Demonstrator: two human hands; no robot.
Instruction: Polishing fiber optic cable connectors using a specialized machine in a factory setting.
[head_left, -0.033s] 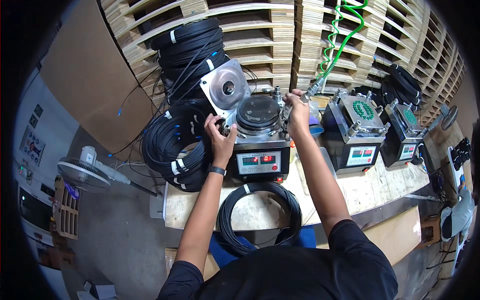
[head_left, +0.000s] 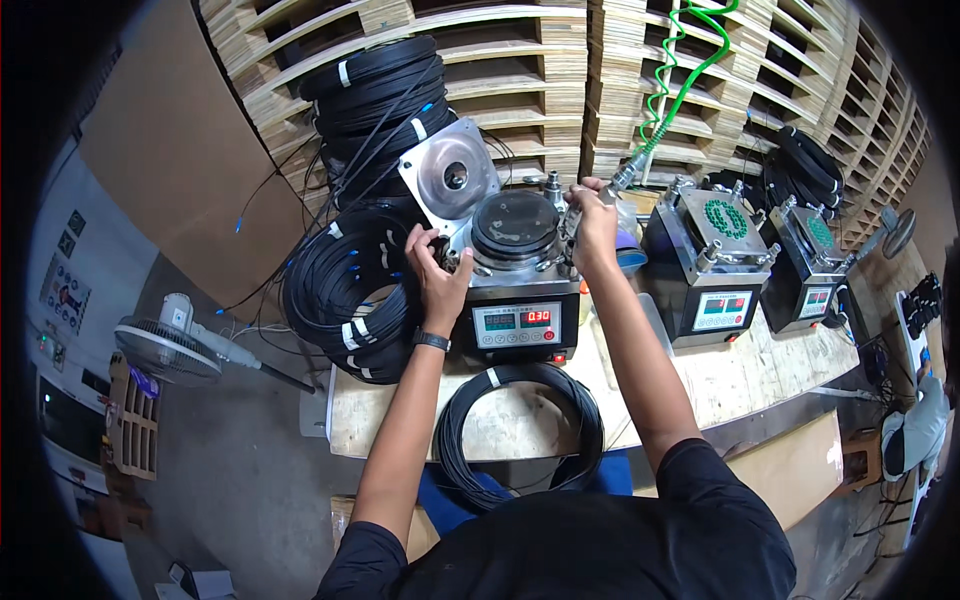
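Note:
In front of me stands a benchtop machine (head_left: 517, 326) with a lit red digital display and a round black disc (head_left: 515, 225) on top. My left hand (head_left: 440, 278) is at the disc's left, thumb and fingers bent around a dark metal corner post, partly hidden by the hand. At the disc's right, my right hand (head_left: 595, 232) is closed around a metal air gun (head_left: 624, 178) joined to a green air hose (head_left: 688, 88). The air gun's lower end is hidden by my fingers. A square metal plate (head_left: 432, 190) with a central hole leans behind the machine's left side.
A coil of black cable (head_left: 452, 420) lies at the table's front edge, near my body. More cable coils (head_left: 345, 300) are stacked at the left. Two similar machines (head_left: 700, 265) with green-dotted tops stand at the right. Wooden pallets (head_left: 500, 80) rise behind the table (head_left: 740, 370).
The red digits on the machine's display have changed. Both hands keep nearly the same place and grip.

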